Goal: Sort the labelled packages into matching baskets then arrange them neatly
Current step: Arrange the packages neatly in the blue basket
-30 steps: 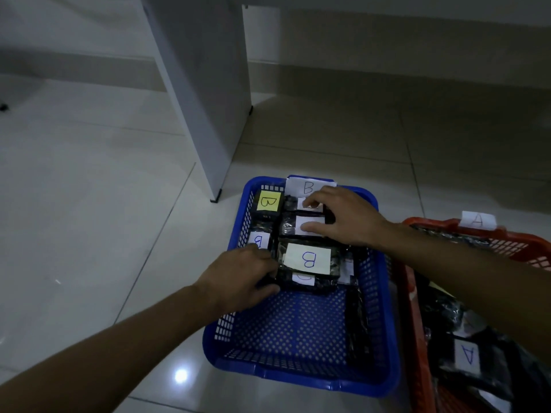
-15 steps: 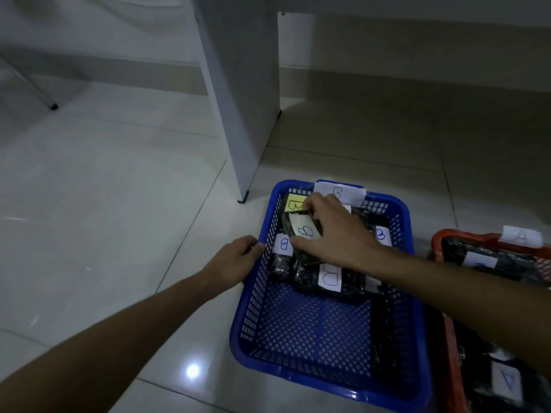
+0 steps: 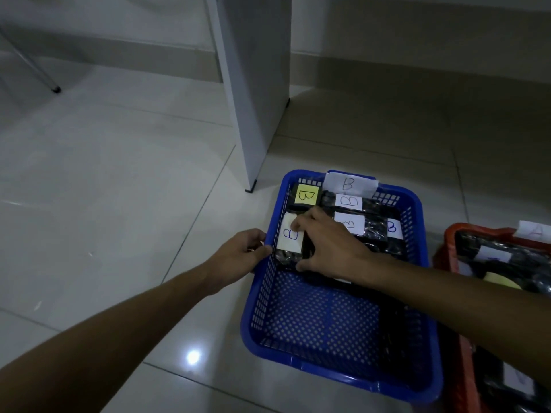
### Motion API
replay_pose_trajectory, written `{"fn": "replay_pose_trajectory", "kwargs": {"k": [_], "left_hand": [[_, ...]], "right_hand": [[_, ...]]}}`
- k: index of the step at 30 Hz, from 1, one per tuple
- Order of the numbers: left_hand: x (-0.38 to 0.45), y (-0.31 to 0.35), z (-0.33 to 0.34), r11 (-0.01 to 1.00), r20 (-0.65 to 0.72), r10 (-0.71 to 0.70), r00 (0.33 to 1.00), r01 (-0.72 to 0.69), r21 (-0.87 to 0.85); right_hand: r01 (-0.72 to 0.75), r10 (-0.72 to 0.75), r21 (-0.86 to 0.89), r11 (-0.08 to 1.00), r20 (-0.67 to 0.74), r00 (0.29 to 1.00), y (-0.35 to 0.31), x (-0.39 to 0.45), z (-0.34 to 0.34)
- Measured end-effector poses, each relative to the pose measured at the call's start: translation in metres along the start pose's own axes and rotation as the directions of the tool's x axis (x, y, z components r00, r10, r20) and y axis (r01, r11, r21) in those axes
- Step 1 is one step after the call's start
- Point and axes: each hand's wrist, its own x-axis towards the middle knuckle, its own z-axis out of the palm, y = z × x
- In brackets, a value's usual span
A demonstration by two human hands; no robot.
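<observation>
Two bare forearms in view, no sleeves showing anywhere up to the frame edges. Left hand (image 3: 238, 254) and right hand (image 3: 331, 245) both bare: no gloves, rings, watch or wristband visible. Fingers (image 3: 301, 223) uncovered, nails short where they can be made out. Dim lighting, finer detail unclear.

Two baskets sitting on floor: one blue basket (image 3: 340, 374), one red basket (image 3: 447, 248). Five B-labelled packages showing in blue one. Two hands reaching in.
</observation>
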Motion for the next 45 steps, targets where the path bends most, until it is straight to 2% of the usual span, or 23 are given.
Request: {"fn": "replay_pose_trajectory", "kwargs": {"k": [1,3,4,5,6,7,9,10,11,12,13,15,16,20,27,30,33,35,37,39,41,43,45], "left_hand": [[0.001,-0.001,0.000,0.999,-0.015,-0.004,1.000,0.005,0.044],[0.004,0.000,0.004,0.959,-0.128,0.068,0.989,-0.030,0.283],[0.006,0.002,0.007,0.907,-0.221,0.182,0.958,-0.077,0.413],[0.008,0.006,0.012,0.842,-0.279,0.341,0.898,-0.160,0.515],[0.008,0.015,0.017,0.760,-0.266,0.502,0.823,-0.273,0.590],[0.009,0.025,0.024,0.658,-0.175,0.629,0.757,-0.399,0.639],[0.011,0.045,0.045,0.416,0.153,0.739,0.656,-0.623,0.662],[0.013,0.052,0.059,0.261,0.336,0.738,0.585,-0.707,0.657],[0.016,0.056,0.075,0.080,0.501,0.718,0.484,-0.771,0.632],[0.018,0.056,0.093,-0.095,0.634,0.677,0.373,-0.810,0.578],[0.019,0.054,0.112,-0.219,0.731,0.620,0.285,-0.831,0.510],[0.019,0.050,0.144,-0.341,0.820,0.544,0.178,-0.846,0.410],[0.018,0.048,0.156,-0.371,0.830,0.537,0.150,-0.842,0.392],[0.023,0.048,0.172,-0.413,0.811,0.562,0.164,-0.794,0.447],[0.036,0.039,0.163,-0.400,0.756,0.582,0.301,-0.703,0.588],[0.035,0.040,0.155,-0.408,0.744,0.604,0.287,-0.690,0.598],[0.036,0.048,0.138,-0.375,0.668,0.695,0.266,-0.659,0.653],[0.040,0.057,0.124,-0.328,0.590,0.765,0.259,-0.631,0.703],[0.044,0.067,0.113,-0.244,0.491,0.824,0.283,-0.604,0.758],[0.049,0.077,0.106,-0.144,0.392,0.862,0.321,-0.585,0.798],[0.054,0.082,0.105,-0.085,0.338,0.875,0.347,-0.576,0.813],[0.057,0.084,0.106,-0.052,0.319,0.871,0.373,-0.576,0.816],[0.058,0.085,0.108,-0.010,0.301,0.867,0.397,-0.591,0.806]], "right_hand": [[0.028,-0.028,-0.041,0.999,-0.014,1.000,-0.001,-0.001,-0.001],[0.068,-0.076,-0.130,0.989,-0.052,0.996,0.003,-0.008,-0.009],[0.076,-0.089,-0.158,0.985,-0.079,0.993,0.007,-0.014,-0.017],[0.073,-0.093,-0.165,0.984,-0.117,0.989,0.014,-0.023,-0.026],[0.064,-0.089,-0.156,0.986,-0.159,0.983,0.022,-0.033,-0.036],[0.048,-0.076,-0.147,0.988,-0.189,0.979,0.033,-0.045,-0.046],[0.002,-0.033,-0.137,0.991,-0.223,0.974,0.057,-0.070,-0.060],[-0.031,0.002,-0.123,0.992,-0.233,0.972,0.069,-0.081,-0.064],[-0.062,0.035,-0.104,0.993,-0.241,0.970,0.079,-0.093,-0.067],[-0.085,0.061,-0.089,0.992,-0.249,0.967,0.088,-0.103,-0.067],[-0.099,0.075,-0.079,0.992,-0.255,0.964,0.096,-0.113,-0.066],[-0.101,0.082,-0.064,0.993,-0.256,0.963,0.106,-0.132,-0.062],[-0.099,0.080,-0.063,0.993,-0.253,0.964,0.108,-0.140,-0.060],[-0.119,0.110,-0.012,0.993,-0.281,0.953,0.114,-0.153,-0.052],[-0.154,0.212,0.199,0.968,-0.314,0.925,0.119,-0.146,-0.035],[-0.183,0.235,0.186,0.965,-0.316,0.919,0.125,-0.140,-0.032],[-0.187,0.273,0.281,0.941,-0.310,0.911,0.128,-0.135,-0.038],[-0.200,0.298,0.357,0.912,-0.245,0.923,0.123,-0.132,-0.044],[-0.238,0.342,0.492,0.838,-0.132,0.930,0.116,-0.128,-0.050],[-0.301,0.385,0.684,0.665,0.031,0.922,0.108,-0.123,-0.055],[-0.348,0.394,0.812,0.468,0.161,0.905,0.102,-0.119,-0.058],[-0.345,0.412,0.871,0.350,0.188,0.892,0.101,-0.116,-0.057],[-0.332,0.458,0.897,0.290,0.175,0.872,0.100,-0.115,-0.056]]}}
